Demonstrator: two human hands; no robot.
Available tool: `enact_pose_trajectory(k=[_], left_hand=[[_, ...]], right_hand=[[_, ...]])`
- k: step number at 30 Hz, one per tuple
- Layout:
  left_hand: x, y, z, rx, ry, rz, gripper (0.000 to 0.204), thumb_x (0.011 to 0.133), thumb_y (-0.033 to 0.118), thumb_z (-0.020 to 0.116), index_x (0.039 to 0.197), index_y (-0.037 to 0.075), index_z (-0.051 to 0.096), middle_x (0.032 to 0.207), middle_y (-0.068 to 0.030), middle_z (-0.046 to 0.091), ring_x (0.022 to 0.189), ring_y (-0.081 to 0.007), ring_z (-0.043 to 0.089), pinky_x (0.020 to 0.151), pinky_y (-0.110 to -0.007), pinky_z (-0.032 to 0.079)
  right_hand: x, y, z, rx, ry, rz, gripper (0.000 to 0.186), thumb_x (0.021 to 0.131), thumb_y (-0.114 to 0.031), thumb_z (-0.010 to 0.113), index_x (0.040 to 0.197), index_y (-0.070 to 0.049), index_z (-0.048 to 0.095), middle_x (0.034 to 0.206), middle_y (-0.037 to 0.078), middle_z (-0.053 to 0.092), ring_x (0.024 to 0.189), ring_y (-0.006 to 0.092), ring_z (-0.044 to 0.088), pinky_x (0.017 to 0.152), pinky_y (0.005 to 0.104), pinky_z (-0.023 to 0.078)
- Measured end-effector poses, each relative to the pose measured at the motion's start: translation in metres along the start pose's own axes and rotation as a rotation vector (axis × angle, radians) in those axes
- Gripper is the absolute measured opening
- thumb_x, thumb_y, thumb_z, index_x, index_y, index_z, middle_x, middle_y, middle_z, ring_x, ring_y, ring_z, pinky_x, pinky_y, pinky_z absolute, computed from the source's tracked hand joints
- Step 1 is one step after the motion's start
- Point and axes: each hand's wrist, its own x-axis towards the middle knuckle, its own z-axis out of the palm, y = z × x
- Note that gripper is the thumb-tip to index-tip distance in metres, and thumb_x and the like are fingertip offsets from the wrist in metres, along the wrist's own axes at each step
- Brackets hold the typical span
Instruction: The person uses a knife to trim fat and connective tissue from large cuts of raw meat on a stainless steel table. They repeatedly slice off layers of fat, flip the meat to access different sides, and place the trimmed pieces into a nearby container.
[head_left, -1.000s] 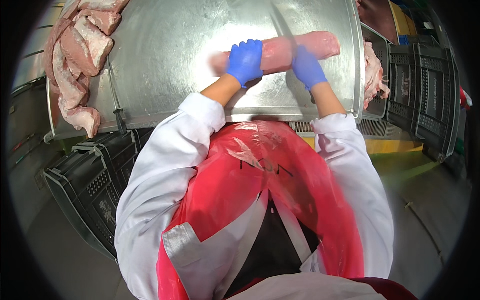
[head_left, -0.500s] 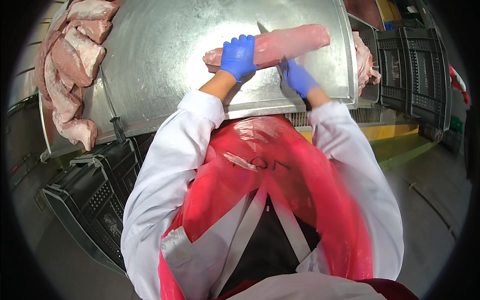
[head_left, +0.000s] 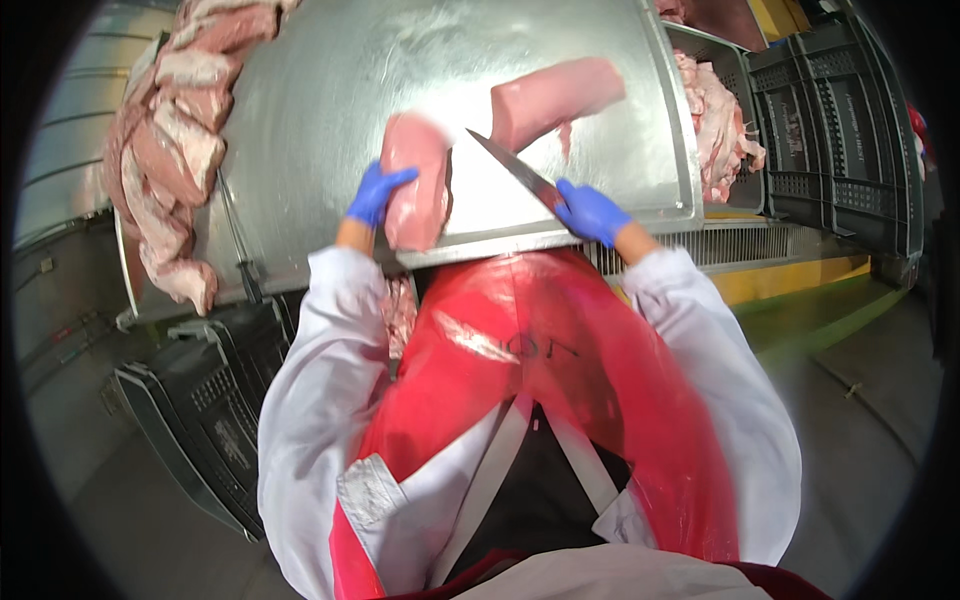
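Note:
Two boneless pieces of pink meat lie on the metal worktable (head_left: pixel 330 80). My left hand (head_left: pixel 374 192), in a blue glove, grips the nearer piece of meat (head_left: pixel 417 190) from its left side, thumb over the top and the other fingers partly hidden. This piece points toward me, close to the table's front edge. The farther piece of meat (head_left: pixel 555 95) lies apart from it, to the right, its cut end facing left. In my blue-gloved right hand (head_left: pixel 592 212) is a long knife (head_left: pixel 515 168), closed round the handle; its blade points up and left between the two pieces.
Several meat pieces (head_left: pixel 180 150) are piled along the table's left edge, beside a thin rod with a black handle (head_left: pixel 248 275). Black crates (head_left: pixel 200 400) stand below left. More crates (head_left: pixel 835 130) and a container of meat trimmings (head_left: pixel 715 125) are at the right.
The single long piece of meat is now in two parts. My left hand has swung its part leftward and toward me. The knife has come away from the meat, its blade now in full view.

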Motion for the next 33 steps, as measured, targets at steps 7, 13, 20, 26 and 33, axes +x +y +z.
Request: enact_pose_trajectory(k=[7, 13, 20, 26, 33], left_hand=[[0.046, 0.080, 0.160, -0.904, -0.224, 0.267, 0.067, 0.096, 0.032, 0.059, 0.151, 0.002, 0.037, 0.149, -0.0190, 0.048, 0.136, -0.0374, 0.047, 0.117, -0.051, 0.036], [0.162, 0.248, 0.256, 0.389, -0.204, 0.693, 0.056, 0.098, 0.030, 0.060, 0.142, 0.001, 0.042, 0.132, -0.0213, 0.057, 0.122, -0.0314, 0.057, 0.107, -0.044, 0.045], [0.143, 0.137, 0.274, 1.473, -0.049, 0.136, 0.100, 0.060, 0.042, 0.089, 0.136, -0.007, 0.047, 0.132, -0.0273, 0.060, 0.122, -0.0400, 0.061, 0.099, -0.044, 0.051], [0.155, 0.114, 0.210, -0.063, -0.303, -0.100, 0.063, 0.088, 0.028, 0.071, 0.141, 0.000, 0.049, 0.129, -0.0131, 0.063, 0.116, -0.0256, 0.063, 0.102, -0.040, 0.051], [0.181, 0.372, 0.331, -0.182, -0.456, 0.464, 0.048, 0.101, 0.040, 0.059, 0.135, 0.006, 0.053, 0.130, -0.0156, 0.059, 0.118, -0.0260, 0.058, 0.099, -0.039, 0.050]], right_hand=[[-0.098, 0.098, -0.036, 0.516, 0.245, 0.084, 0.041, 0.095, -0.028, 0.061, 0.122, 0.001, 0.051, 0.101, 0.032, 0.067, 0.097, 0.0494, 0.065, 0.080, 0.0484, 0.052], [-0.123, 0.156, -0.062, 0.540, 0.398, 0.205, 0.038, 0.095, -0.022, 0.062, 0.122, 0.002, 0.053, 0.096, 0.027, 0.069, 0.091, 0.0409, 0.069, 0.078, 0.0451, 0.053], [-0.181, 0.189, -0.034, 0.692, 0.605, 0.333, 0.028, 0.095, -0.018, 0.062, 0.116, -0.001, 0.056, 0.081, 0.017, 0.069, 0.069, 0.0260, 0.070, 0.063, 0.0392, 0.053], [-0.165, 0.186, -0.042, 0.765, 0.512, 0.417, 0.021, 0.093, -0.015, 0.064, 0.108, -0.001, 0.057, 0.081, 0.014, 0.070, 0.071, 0.0243, 0.069, 0.066, 0.0379, 0.054], [-0.037, 0.158, -0.050, 1.023, 0.316, 0.183, 0.014, 0.097, -0.009, 0.058, 0.109, -0.005, 0.053, 0.072, 0.007, 0.061, 0.054, 0.0138, 0.058, 0.047, 0.0299, 0.049]])
